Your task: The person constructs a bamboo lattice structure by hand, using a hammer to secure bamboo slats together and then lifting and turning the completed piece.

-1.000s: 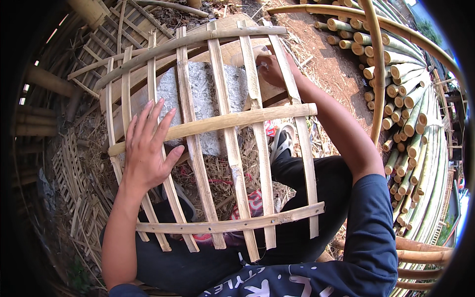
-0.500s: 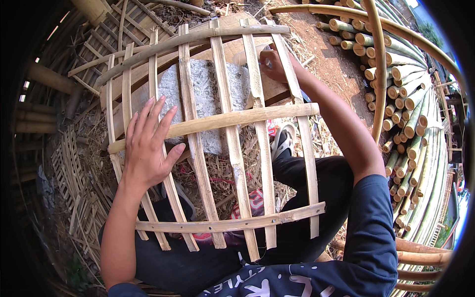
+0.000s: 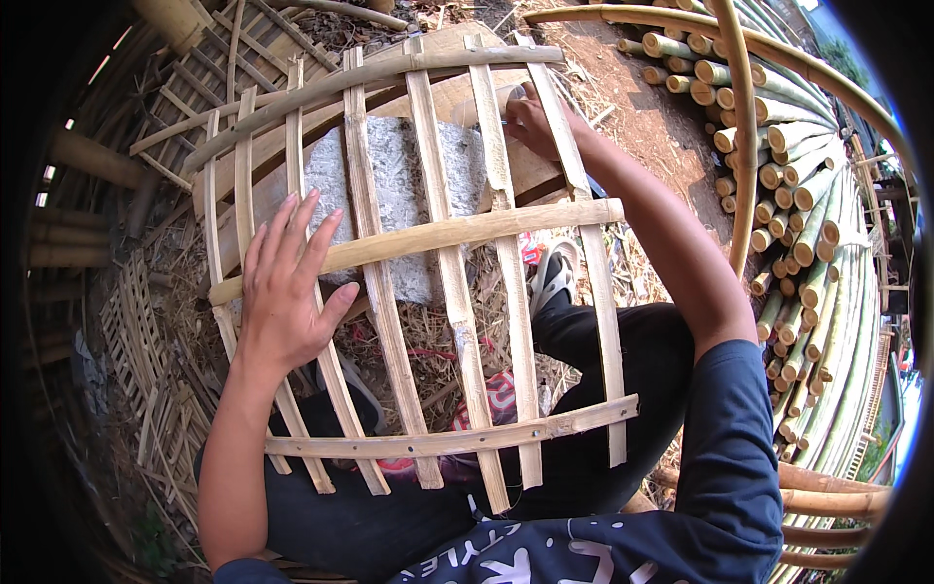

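A bamboo slat panel (image 3: 448, 232) lies across my lap and a rough grey concrete block (image 3: 394, 161). Several thin upright slats cross its three bars, and dark nail heads dot the nearest bar (image 3: 457, 440). My left hand (image 3: 282, 282) rests on the left end of the middle bar, fingers spread and holding nothing. Beyond the panel's far right corner, my right hand (image 3: 535, 125) reaches down beside a pale, see-through container (image 3: 472, 112). Its fingers are curled and partly covered by a slat; what they pinch, if anything, is hidden.
A wooden board (image 3: 443, 47) lies under the block's far side. Stacked bamboo poles (image 3: 798, 195) fill the right, with a bent bamboo pole (image 3: 744, 136) in front. Other slat panels (image 3: 209, 88) stand at the far left. Straw and bamboo scraps litter the ground.
The view and panel have shifted slightly. My right hand has moved a little at the container, its fingers curling more. My left hand keeps its place on the bar.
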Demonstrator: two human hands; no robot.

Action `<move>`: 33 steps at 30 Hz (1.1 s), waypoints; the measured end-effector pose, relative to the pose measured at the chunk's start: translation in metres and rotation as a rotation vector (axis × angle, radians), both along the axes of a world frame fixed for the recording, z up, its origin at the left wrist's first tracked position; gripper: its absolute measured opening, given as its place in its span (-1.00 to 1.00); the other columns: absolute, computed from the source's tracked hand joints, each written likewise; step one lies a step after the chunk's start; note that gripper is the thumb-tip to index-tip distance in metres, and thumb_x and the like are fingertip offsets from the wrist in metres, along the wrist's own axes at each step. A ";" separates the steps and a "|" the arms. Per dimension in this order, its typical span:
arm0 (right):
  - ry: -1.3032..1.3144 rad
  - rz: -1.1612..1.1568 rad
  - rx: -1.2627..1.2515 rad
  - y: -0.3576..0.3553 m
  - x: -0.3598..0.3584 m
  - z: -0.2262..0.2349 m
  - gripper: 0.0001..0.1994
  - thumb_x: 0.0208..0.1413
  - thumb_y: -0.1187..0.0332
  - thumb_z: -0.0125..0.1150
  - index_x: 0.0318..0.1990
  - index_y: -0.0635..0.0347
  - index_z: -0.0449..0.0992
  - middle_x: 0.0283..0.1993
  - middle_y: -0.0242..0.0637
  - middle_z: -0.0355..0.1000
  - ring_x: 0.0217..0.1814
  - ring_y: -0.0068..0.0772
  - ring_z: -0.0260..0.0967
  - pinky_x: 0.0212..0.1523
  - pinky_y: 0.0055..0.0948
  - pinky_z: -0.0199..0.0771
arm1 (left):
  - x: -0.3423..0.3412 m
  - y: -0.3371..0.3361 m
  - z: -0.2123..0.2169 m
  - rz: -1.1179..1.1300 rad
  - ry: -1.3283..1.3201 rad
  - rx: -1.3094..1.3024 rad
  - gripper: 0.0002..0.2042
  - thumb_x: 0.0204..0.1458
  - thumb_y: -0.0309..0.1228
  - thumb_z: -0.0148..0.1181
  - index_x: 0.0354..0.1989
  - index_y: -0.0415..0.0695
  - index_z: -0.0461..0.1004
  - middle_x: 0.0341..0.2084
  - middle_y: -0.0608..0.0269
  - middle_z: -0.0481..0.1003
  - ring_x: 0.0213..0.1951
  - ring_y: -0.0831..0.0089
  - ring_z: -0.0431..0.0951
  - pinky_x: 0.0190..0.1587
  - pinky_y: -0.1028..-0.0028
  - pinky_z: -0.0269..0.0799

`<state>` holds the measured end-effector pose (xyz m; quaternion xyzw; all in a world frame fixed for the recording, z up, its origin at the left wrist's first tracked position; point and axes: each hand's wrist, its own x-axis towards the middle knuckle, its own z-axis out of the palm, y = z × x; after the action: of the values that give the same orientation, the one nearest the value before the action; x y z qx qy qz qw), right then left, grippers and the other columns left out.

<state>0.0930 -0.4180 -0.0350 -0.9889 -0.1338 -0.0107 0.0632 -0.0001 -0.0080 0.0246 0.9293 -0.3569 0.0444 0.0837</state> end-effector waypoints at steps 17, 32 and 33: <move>-0.436 0.262 -0.031 -0.016 0.005 -0.028 -0.72 0.05 0.24 0.35 -0.30 0.22 0.39 0.04 0.17 0.38 0.14 0.29 0.22 0.09 0.29 0.23 | 0.002 0.000 -0.001 -0.011 -0.007 -0.007 -0.28 0.16 0.22 -0.07 0.39 0.03 0.24 0.42 0.08 0.14 0.44 0.00 0.06 0.42 -0.05 -0.09; -0.306 0.119 -0.056 -0.015 0.001 -0.027 -0.73 0.06 0.18 0.36 -0.28 0.22 0.57 0.14 0.10 0.32 0.34 0.26 0.04 0.31 0.22 0.05 | 0.001 -0.003 0.002 -0.012 0.001 -0.018 -0.30 0.15 0.18 -0.01 0.39 0.04 0.25 0.42 0.07 0.14 0.44 0.00 0.07 0.41 -0.06 -0.06; -0.301 0.113 -0.063 -0.018 0.001 -0.028 -0.73 0.07 0.18 0.36 -0.29 0.22 0.58 0.13 0.10 0.33 0.34 0.27 0.05 0.31 0.22 0.04 | 0.002 -0.005 0.001 -0.016 0.000 -0.021 -0.30 0.15 0.18 -0.01 0.39 0.04 0.25 0.41 0.07 0.14 0.44 -0.01 0.07 0.41 -0.06 -0.06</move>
<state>0.0937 -0.4363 -0.0628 -0.9686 -0.1972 -0.1509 0.0118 0.0018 -0.0128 0.0257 0.9254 -0.3641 0.0475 0.0939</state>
